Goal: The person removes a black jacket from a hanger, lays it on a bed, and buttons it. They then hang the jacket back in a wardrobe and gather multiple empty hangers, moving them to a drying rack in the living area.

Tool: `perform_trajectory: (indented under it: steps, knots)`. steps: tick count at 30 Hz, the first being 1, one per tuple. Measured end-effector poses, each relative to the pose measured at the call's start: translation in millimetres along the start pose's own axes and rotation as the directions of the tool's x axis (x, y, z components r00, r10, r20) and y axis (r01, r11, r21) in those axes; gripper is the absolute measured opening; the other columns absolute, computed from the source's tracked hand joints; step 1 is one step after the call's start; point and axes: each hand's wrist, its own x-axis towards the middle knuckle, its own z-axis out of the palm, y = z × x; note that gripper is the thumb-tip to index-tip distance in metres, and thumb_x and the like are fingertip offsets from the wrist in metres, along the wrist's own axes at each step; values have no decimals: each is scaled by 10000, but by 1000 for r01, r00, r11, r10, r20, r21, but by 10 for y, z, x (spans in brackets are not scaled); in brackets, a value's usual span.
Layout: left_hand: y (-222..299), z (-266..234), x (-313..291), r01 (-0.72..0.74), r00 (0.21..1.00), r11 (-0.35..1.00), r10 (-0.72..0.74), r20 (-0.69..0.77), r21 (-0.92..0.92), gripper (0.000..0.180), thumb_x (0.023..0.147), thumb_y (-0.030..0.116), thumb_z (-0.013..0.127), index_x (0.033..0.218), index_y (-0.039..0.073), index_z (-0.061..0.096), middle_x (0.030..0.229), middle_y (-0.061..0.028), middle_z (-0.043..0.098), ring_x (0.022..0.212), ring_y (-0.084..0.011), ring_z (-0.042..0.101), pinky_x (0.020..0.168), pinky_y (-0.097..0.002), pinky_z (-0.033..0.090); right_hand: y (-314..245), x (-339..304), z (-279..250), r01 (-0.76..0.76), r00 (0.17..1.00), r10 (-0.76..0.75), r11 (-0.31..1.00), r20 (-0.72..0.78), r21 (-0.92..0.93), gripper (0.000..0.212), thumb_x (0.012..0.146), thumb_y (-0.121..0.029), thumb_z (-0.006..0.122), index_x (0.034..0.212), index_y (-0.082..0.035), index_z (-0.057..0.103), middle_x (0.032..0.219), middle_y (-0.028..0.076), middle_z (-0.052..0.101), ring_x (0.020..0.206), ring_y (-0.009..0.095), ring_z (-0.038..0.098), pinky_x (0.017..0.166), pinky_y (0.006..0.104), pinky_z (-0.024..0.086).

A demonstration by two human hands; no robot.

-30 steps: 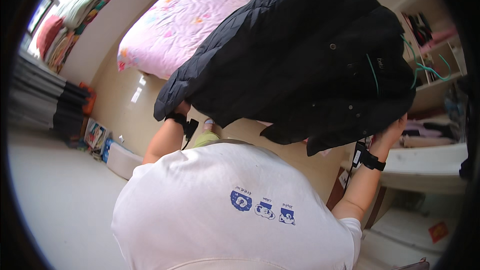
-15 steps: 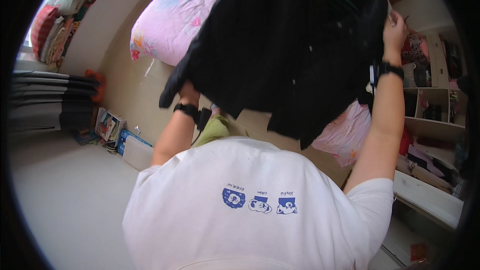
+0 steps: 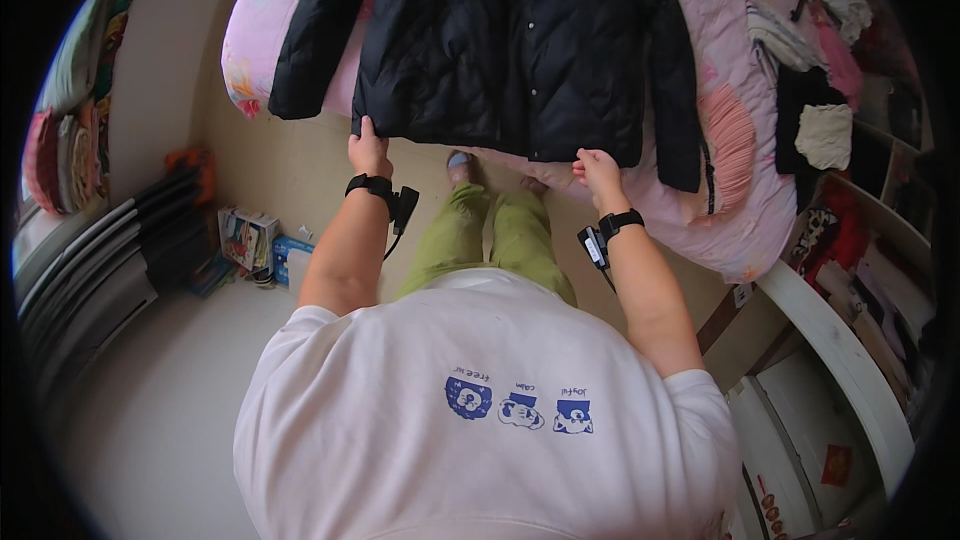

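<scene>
A black padded jacket lies spread out on the pink floral bed cover, its sleeves out to both sides and its hem toward me. A line of snaps runs down its front opening; the collar is cut off by the top of the view. My left hand is closed on the hem's left corner, thumb on top. Farther right along the hem, my right hand is closed too, with fingertips pinching the edge.
A pleated pink garment lies beside the right sleeve. More clothes, including a cream cloth, lie at the bed's right side near open shelves. A box of books stands at left by a dark striped curtain.
The jacket has come down from being held up and now lies flat on the bed. My right hand has moved from its raised upper right side down to the hem.
</scene>
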Motion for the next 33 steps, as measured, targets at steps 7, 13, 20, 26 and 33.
perform_trajectory:
  steps: [7,13,20,26,33]
  knots:
    - [-201,-136,-171,209,978,977,-209,9,34,432,953,497,593,782,112,495,684,11,477,589,-126,480,550,-249,418,407,163,211,-293,949,257,933,180,210,344,870,-383,726,994,-77,632,890,3,643,769,141,608,712,283,498]
    - [-470,297,-716,315,842,880,-432,324,355,463,936,524,608,820,76,588,718,-10,590,630,-121,585,621,-245,506,367,118,226,-392,873,262,879,412,272,328,891,-350,724,1004,-58,625,933,48,661,845,164,646,748,291,521]
    - [-519,724,-1065,387,774,868,-490,402,313,342,901,263,731,962,-52,612,930,-109,651,955,-230,669,844,-322,565,294,131,372,-380,867,207,863,454,332,265,905,-289,707,977,-43,640,910,57,676,820,167,655,741,291,525]
    - [-172,344,-1240,669,232,735,-349,908,112,125,982,160,570,1053,74,627,910,-42,660,884,-193,630,950,-453,476,356,38,458,-374,849,156,852,505,367,187,882,-239,731,901,-64,670,829,53,684,777,158,661,703,290,511]
    - [-672,481,-1221,252,727,696,-595,344,672,330,868,256,768,977,-47,700,957,-92,675,895,-164,641,830,-298,530,371,-16,721,-332,864,150,887,481,320,275,833,-321,784,730,-91,675,734,18,649,680,128,589,659,267,457]
